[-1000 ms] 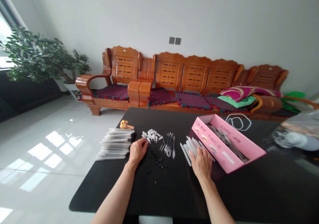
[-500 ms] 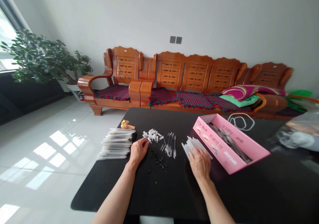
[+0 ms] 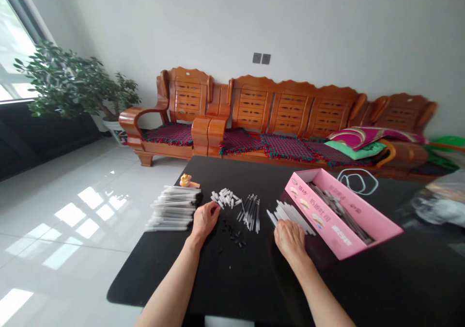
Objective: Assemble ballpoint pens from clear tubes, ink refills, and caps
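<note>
My left hand [image 3: 206, 219] is closed in a pinch beside a small heap of short white pen tips [image 3: 225, 197]; whatever its fingertips hold is hidden. My right hand [image 3: 289, 239] has its fingers curled over the near-left end of a pile of white pen barrels [image 3: 290, 210], around a barrel at the pile's edge. Between the hands lie thin pen refills [image 3: 250, 213] with dark tips, fanned out. Small black plugs [image 3: 234, 235] are scattered nearer to me. Left of my left hand, white pens with black ends [image 3: 172, 208] lie stacked in a row.
A long pink box [image 3: 323, 215] holding dark, slender pieces stands right of the barrels. Behind it lies a white cord loop [image 3: 358, 181]. A small yellow figurine [image 3: 186, 180] sits at the table's far left. A plastic bag [image 3: 439, 198] rests at the right; a wooden sofa [image 3: 254, 109] stands behind.
My right hand has drawn slightly back toward me along the barrels, and its fingers have curled in. My left hand stays by the white tips. The view has shifted a little.
</note>
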Demonstrator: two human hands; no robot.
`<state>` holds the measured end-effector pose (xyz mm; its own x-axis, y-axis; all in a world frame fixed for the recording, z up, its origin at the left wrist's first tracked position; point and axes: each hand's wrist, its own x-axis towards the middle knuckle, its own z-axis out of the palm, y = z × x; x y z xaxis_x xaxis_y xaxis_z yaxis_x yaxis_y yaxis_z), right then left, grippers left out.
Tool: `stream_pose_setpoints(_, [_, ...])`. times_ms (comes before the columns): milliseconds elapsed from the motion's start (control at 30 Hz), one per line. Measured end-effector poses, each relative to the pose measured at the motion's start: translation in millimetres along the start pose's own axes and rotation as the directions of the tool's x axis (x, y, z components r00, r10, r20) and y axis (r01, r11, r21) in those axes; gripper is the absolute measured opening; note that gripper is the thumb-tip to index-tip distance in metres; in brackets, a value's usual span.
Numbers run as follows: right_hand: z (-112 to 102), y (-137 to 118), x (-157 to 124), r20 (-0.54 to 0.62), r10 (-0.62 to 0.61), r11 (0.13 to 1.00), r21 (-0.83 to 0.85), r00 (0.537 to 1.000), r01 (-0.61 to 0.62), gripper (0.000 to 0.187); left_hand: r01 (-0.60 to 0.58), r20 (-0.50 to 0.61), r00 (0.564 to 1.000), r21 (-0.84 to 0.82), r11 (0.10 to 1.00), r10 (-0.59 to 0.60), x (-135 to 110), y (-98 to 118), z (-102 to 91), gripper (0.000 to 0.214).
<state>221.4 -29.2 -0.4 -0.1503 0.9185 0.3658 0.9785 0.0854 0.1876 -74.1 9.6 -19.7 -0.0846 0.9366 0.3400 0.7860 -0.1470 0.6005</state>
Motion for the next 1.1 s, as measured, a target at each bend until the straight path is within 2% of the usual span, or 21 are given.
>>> stream_pose_setpoints(133, [-0.5, 3.7, 4.1, 0.018, -0.009, 1.000, 0.018, 1.000, 0.009, 0.025, -0.003, -0.003, 1.000, 0.004, 1.000, 0.003, -0.2, -1.0, 0.9, 0.024])
stream_pose_setpoints(233, [-3.6, 5.1, 8.7, 0.017, 0.002, 0.995, 0.097, 1.000, -0.004, 0.022, -0.004, -0.003, 1.000, -0.002, 1.000, 0.004, -0.2, -0.6, 0.7, 0.024])
stream_pose_setpoints(333, [-8.9, -1.3, 19.7, 0.032, 0.140, 0.945, 0.294, 0.990, -0.143, 0.020, -0.001, 0.003, 1.000, -0.013, 1.000, 0.001, 0.3, 0.5, 0.2, 0.023])
stream_pose_setpoints(433, [-8.6, -17.4, 34.5, 0.078, 0.315, 0.767, 0.566, 0.946, -0.302, 0.020, 0.000, 0.006, 1.000, -0.015, 1.000, 0.000, 0.2, 0.9, 0.1, 0.023])
stream_pose_setpoints(567, [7.0, -43.6, 45.1, 0.072, 0.513, 0.466, 0.814, 0.856, -0.347, 0.024, -0.003, 0.010, 1.000, -0.014, 1.000, 0.003, -1.2, 0.0, -1.2, 0.021])
stream_pose_setpoints(667, [21.2, -55.8, 43.2, 0.033, 0.574, 0.388, 0.869, 0.818, -0.307, 0.028, -0.013, -0.017, 1.000, -0.036, 0.999, 0.012, -0.7, 4.2, -3.6, 0.014])
stream_pose_setpoints(767, [29.8, -58.3, 40.6, 0.019, 0.558, 0.359, 0.896, 0.830, -0.262, 0.028, -0.051, 0.002, 0.999, -0.047, 0.998, 0.051, 3.2, 20.7, -3.9, 0.015])
stream_pose_setpoints(867, [31.5, -56.8, 41.1, 0.029, 0.547, 0.334, 0.909, 0.836, -0.250, 0.029, -0.085, 0.146, 0.985, -0.017, 0.996, 0.086, 9.0, 47.6, 3.4, 0.014])
stream_pose_setpoints(967, [28.3, -57.4, 42.1, 0.012, 0.523, 0.347, 0.911, 0.852, -0.225, 0.028, -0.031, 0.246, 0.969, 0.071, 0.997, 0.012, 13.7, 74.1, 17.8, 0.020])
stream_pose_setpoints(1100, [22.7, -60.3, 40.6, 0.007, 0.511, 0.326, 0.924, 0.859, -0.202, 0.028, 0.038, 0.290, 0.952, 0.200, 0.979, -0.096, 16.0, 95.0, 36.1, 0.027])
